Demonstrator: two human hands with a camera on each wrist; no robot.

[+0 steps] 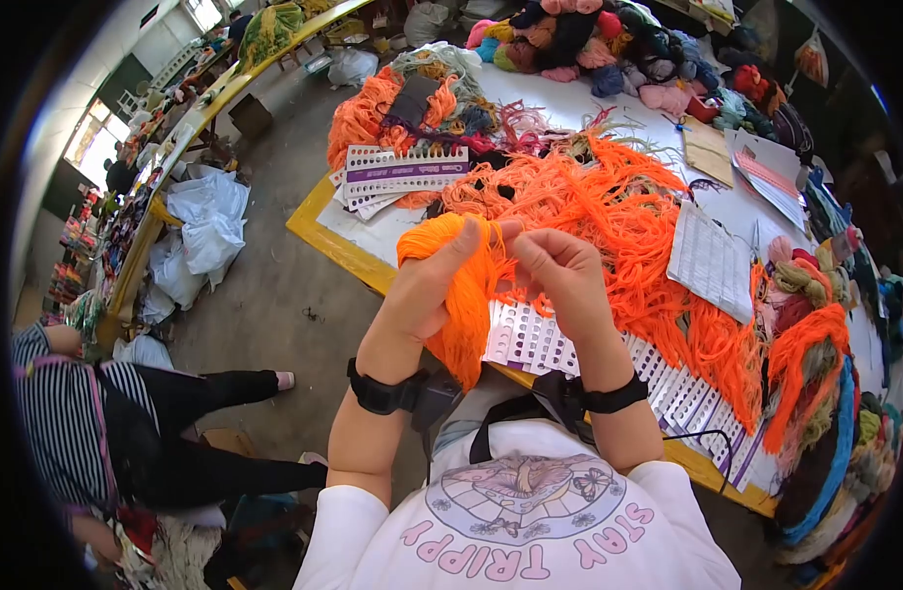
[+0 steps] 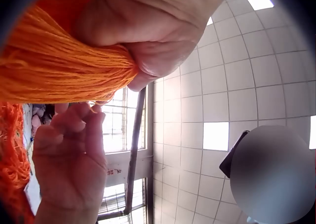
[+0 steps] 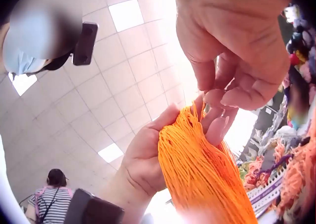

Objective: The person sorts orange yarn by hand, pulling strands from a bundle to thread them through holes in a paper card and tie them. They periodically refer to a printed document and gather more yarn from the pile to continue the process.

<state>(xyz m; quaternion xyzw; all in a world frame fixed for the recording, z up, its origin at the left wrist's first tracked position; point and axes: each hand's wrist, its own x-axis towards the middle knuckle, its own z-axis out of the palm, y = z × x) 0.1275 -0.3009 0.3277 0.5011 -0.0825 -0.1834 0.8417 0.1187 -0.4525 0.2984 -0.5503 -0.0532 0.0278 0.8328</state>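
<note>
A hank of bright orange yarn [image 1: 468,320] hangs from my left hand [image 1: 422,300], which grips it near its gathered top with the thumb up along one side. Close beside that top, my right hand [image 1: 572,280] has its thumb and fingertips pinched together. In the right wrist view, a thin orange strand [image 3: 201,108] runs up from the top of the hank toward the right hand's fingers. The left wrist view shows the gathered end of the hank, with the right fingertips [image 2: 96,108] just below it. The loose strands fall downward below the left hand.
Heaped orange yarn [image 1: 609,216] covers much of the table beyond my hands. Punched white cards [image 1: 530,336] line its near edge, and a purple-striped card [image 1: 407,169] lies to the left. A paper sheet [image 1: 712,258] rests on the yarn. A person in stripes [image 1: 68,423] stands at left.
</note>
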